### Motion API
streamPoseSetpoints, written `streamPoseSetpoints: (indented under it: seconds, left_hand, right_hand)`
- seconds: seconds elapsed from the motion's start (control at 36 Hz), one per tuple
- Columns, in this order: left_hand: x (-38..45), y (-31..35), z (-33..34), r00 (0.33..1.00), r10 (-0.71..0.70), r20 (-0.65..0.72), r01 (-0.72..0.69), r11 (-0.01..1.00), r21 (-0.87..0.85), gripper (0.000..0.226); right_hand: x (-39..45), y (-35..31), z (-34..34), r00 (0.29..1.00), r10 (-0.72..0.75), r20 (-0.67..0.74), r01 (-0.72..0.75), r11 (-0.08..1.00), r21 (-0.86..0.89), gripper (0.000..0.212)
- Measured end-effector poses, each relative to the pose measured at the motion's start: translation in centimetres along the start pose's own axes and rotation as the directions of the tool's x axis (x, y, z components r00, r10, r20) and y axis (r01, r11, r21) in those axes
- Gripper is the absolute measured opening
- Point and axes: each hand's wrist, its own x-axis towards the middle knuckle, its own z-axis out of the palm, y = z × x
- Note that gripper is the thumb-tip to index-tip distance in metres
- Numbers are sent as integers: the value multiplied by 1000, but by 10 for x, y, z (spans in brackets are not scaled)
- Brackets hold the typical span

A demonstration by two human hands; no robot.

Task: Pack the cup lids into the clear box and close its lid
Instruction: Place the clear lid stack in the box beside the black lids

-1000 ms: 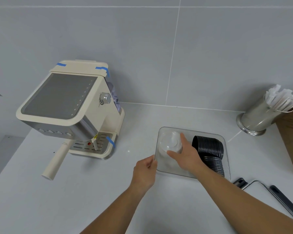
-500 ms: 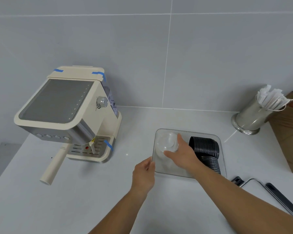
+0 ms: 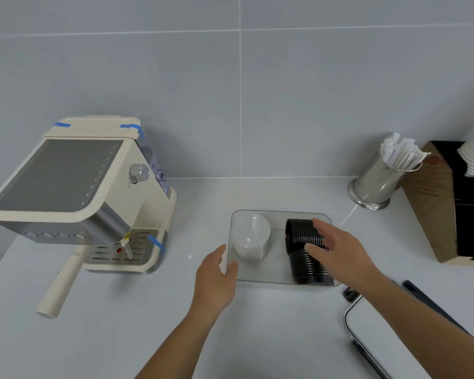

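Note:
A clear box (image 3: 278, 279) sits open on the white counter. A stack of clear cup lids (image 3: 251, 240) lies on its side in the left half. Two rows of black cup lids (image 3: 298, 233) lie in the right half. My left hand (image 3: 216, 277) grips the box's left wall, thumb inside. My right hand (image 3: 340, 253) hovers over the black lids with fingers spread, its fingertips on or just above them; it holds nothing. The box's lid (image 3: 372, 337), clear with dark clasps, lies on the counter at the lower right, partly under my right forearm.
A cream espresso machine (image 3: 80, 198) with a long handle stands at the left. At the back right are a steel cup of wrapped straws (image 3: 381, 179) and a brown cardboard organiser (image 3: 443, 206) with white cups. A grey tiled wall runs behind.
My right hand let go of the clear lid stack in the box's left half and moved right over the black lids. My left hand stayed on the box's left wall.

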Motion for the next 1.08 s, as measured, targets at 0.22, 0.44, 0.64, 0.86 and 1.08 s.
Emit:
streamPoseSetpoints:
  seconds: [0.22, 0.44, 0.64, 0.86, 1.08]
  left_hand:
    - [10, 12, 8, 930, 351, 105, -363, 843, 396, 42]
    - [41, 20, 24, 830, 420, 368, -551, 514, 657, 33]
    - [61, 20, 27, 832, 381, 403, -551, 477, 685, 42]
    - [64, 15, 27, 833, 397, 385, -547, 489, 679, 39]
    - [64, 12, 29, 830, 414, 374, -550, 486, 679, 39]
  right_hand:
    - [-13, 15, -17, 996, -40, 78, 58, 969, -242, 55]
    - [-7, 24, -11, 980, -61, 192, 132, 914, -384, 61]
    - [-5, 33, -14, 978, -85, 193, 157, 903, -401, 61]
    - [-2, 42, -13, 974, -135, 180, 205, 862, -463, 57]
    - [-2, 46, -10, 962, -186, 201, 264, 826, -498, 73]
